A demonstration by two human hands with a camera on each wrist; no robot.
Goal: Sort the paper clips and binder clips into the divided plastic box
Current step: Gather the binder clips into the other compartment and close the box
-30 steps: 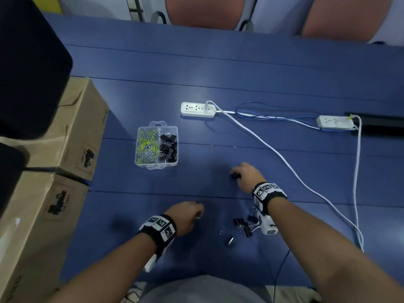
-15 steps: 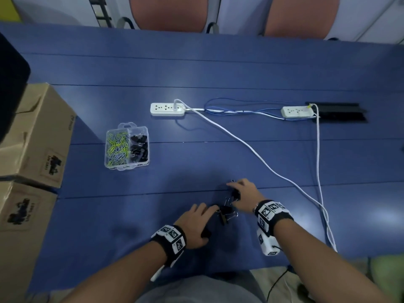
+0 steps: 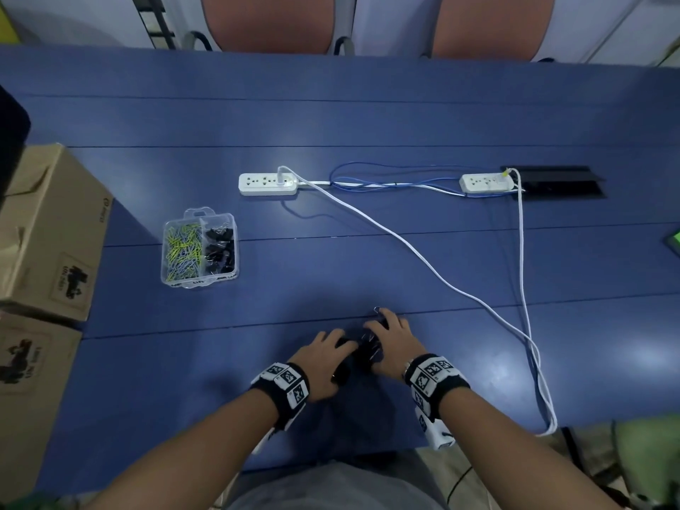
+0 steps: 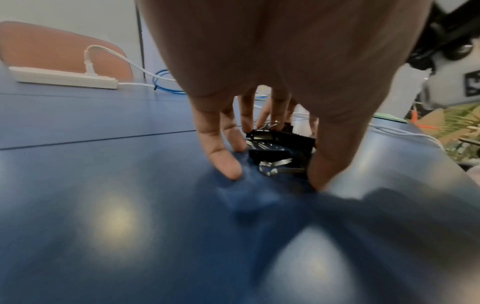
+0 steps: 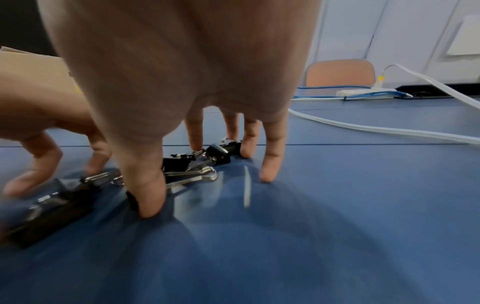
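Binder clips [image 3: 369, 348]: we see them bunched on the bench [image 3: 368, 252], between both hands.
Left hand [image 3: 323, 366]: fingers spread, corralling.
Right hand [image 3: 390, 342]: fingers spread, corralling.
Handling: we judge them light, stiff, slippery; pinch the black bodies.
Box [image 3: 199, 248]: well apart.

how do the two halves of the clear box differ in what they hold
The box has two compartments. The left compartment holds thin yellow-green and bluish paper clips; the right compartment holds chunky black binder clips. Both are open on top and well filled.
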